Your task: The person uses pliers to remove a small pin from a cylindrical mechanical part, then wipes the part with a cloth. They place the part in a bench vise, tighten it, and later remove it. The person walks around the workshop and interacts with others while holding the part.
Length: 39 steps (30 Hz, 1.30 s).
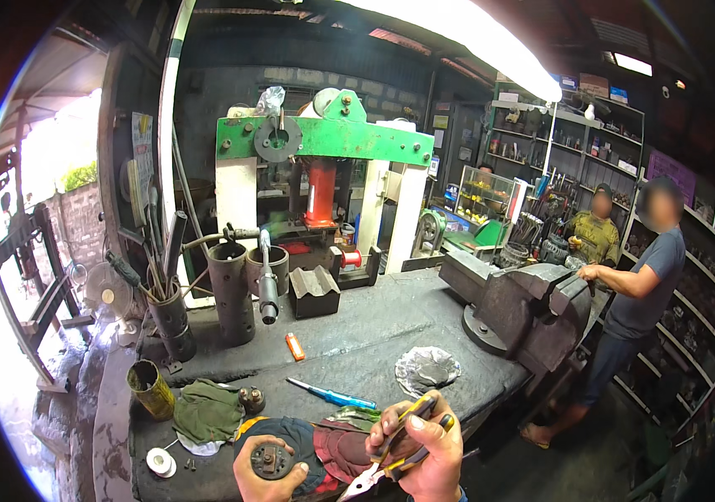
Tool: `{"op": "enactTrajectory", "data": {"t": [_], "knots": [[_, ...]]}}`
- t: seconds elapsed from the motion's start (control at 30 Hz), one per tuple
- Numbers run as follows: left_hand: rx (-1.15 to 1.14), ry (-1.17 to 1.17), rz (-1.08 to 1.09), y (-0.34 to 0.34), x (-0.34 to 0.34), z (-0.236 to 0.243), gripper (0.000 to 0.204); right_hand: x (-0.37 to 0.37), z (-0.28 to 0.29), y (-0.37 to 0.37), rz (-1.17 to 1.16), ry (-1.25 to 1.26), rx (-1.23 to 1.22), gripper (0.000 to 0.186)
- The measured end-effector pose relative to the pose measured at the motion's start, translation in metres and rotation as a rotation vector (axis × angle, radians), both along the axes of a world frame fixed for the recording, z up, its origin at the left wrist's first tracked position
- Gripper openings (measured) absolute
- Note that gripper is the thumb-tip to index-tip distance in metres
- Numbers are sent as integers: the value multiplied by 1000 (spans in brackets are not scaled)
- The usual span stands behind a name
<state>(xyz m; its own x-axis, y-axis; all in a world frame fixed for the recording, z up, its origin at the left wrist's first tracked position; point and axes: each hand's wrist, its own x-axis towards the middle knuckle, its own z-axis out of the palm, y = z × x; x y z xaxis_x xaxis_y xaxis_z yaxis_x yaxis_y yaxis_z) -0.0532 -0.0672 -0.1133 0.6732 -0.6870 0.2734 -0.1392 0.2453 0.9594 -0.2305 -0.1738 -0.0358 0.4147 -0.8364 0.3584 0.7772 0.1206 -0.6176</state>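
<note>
Yellow-handled pliers sit gripped in the right hand, jaws slanting down-left toward the small round metal part that the left hand clasps just above the worktop.

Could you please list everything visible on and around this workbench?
round metal part: one, dark, in the left hand
pliers: one, yellow-and-black handles, in the right hand
screwdriver: one, blue, mid-bench
lighter: one, orange, mid-bench
crumpled foil: one, silver, beside the vise
bench vise: one, dark grey, right bench edge
green rag: one, left of the hands
tin can: one, yellowish, bench's left edge
hydraulic press: one, green and white, behind the bench
people: two, at the right shelves
left hand: one
right hand: one
</note>
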Motion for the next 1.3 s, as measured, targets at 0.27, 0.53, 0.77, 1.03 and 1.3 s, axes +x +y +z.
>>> {"op": "enactTrajectory", "data": {"t": [0.27,0.53,0.77,1.03,1.3], "knots": [[-89,84,86,-9,-4,-11,49,13,13,-9,-37,4,-33,25],[-3,71,85,-14,-4,-29,44,33,24,-8,-159,166,-169,23],[-164,46,-34,-8,-2,-38,48,32,37,-28,-46,138,-318,48],[-146,-50,58,-15,-9,-40,43,40,33,-34,31,164,-318,43],[8,-156,5,-8,2,-22,51,44,42,-43,107,174,-315,57]]}}
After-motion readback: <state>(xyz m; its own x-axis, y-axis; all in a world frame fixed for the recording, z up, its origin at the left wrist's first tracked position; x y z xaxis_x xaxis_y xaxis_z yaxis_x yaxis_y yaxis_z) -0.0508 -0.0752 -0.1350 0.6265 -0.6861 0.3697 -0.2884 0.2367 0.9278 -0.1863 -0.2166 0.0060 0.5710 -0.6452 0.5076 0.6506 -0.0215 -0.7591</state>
